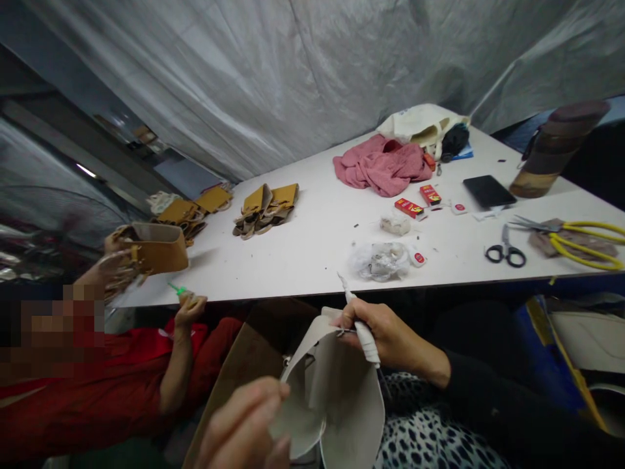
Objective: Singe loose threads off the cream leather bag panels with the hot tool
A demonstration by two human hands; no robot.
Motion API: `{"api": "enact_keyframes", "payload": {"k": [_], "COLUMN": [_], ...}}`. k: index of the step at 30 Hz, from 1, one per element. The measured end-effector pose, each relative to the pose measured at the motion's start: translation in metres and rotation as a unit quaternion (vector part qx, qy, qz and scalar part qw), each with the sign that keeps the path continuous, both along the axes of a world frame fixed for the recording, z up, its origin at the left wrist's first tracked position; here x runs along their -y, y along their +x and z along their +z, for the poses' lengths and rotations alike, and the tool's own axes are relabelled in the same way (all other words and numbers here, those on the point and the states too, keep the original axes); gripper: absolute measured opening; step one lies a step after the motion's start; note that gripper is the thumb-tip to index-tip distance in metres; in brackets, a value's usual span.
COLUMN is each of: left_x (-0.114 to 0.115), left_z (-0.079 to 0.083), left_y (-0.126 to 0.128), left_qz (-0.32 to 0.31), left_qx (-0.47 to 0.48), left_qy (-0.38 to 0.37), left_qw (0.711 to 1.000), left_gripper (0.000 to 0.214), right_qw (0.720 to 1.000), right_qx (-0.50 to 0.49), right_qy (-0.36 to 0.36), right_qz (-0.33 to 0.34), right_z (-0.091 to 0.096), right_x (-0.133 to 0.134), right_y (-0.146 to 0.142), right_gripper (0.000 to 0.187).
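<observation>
My right hand [381,329] is closed round a slim, pointed tool wrapped in white [366,342], its tip aimed up and away. Its thumb and fingertips also meet the upper edge of a pale beige bag piece [351,391], where a small metal bit shows. The piece hangs open over my lap, its inside facing me. On its near left side is my left hand [244,423], slightly blurred, with curled fingers drawn together. What those fingers hold, if anything, I cannot make out.
Across the white table [312,260] lie scissors [506,251], yellow-handled shears [576,238], a black phone [488,191], red boxes [409,208], plastic-wrapped bundles [383,260], pink cloth [383,163] and tan bag pieces [267,202]. At left, a co-worker [122,365] holds a tan bag [161,249] and a green-tipped bottle.
</observation>
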State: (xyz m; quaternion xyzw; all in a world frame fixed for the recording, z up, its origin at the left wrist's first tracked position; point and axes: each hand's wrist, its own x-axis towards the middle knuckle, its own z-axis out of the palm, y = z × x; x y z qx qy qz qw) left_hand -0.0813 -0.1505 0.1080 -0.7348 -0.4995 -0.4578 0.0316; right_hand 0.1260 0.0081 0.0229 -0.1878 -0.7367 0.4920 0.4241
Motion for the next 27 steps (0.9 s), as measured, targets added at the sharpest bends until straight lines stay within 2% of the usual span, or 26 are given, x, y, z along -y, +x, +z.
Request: {"api": "enact_keyframes", "payload": {"k": [1,4,6,9,12,15,17,20,23,27], "left_x": [-0.008,-0.049,-0.078,-0.111,-0.126,-0.133,-0.136,-0.142,-0.146,-0.152], "left_z": [0.009,0.02,0.018,0.009,-0.001,-0.015,-0.027,-0.046,-0.061,-0.071], "left_y": [-0.009,-0.025,-0.027,-0.019,-0.006,0.002,0.004,0.007,0.015,0.016], "left_qz": [0.002,-0.053,-0.122,-0.212,-0.231,-0.181,-0.16,-0.14,-0.089,-0.051], "left_qx": [0.035,0.06,0.014,-0.036,-0.005,0.072,0.132,0.198,0.235,0.274], "left_qy": [-0.023,-0.221,-0.327,-0.392,-0.426,-0.438,-0.445,-0.445,-0.416,-0.378], "left_qw": [0.999,0.972,0.937,0.894,0.875,0.878,0.871,0.862,0.874,0.883], "left_gripper": [0.045,0.068,0.08,0.076,0.05,0.039,0.035,0.032,0.027,0.019], "right_qw": [1.0,0.999,0.997,0.993,0.989,0.98,0.977,0.976,0.975,0.977], "right_qx": [-0.007,-0.021,-0.022,-0.017,0.013,0.043,0.054,0.06,0.058,0.038], "right_qy": [0.013,0.046,0.074,0.116,0.138,0.121,0.085,0.029,-0.001,-0.021], "right_qz": [0.006,0.011,0.026,0.032,-0.043,-0.149,-0.19,-0.209,-0.213,-0.208], "right_z": [0.004,0.014,0.018,0.018,0.012,0.003,-0.003,-0.01,-0.015,-0.016], "right_x": [0.002,0.006,0.007,0.007,0.005,0.0,-0.004,-0.011,-0.017,-0.022], "right_y": [0.0,-0.002,-0.003,-0.004,-0.004,-0.005,-0.006,-0.01,-0.014,-0.016], "right_gripper": [0.011,0.01,0.009,0.008,0.006,0.009,0.012,0.014,0.012,0.011]}}
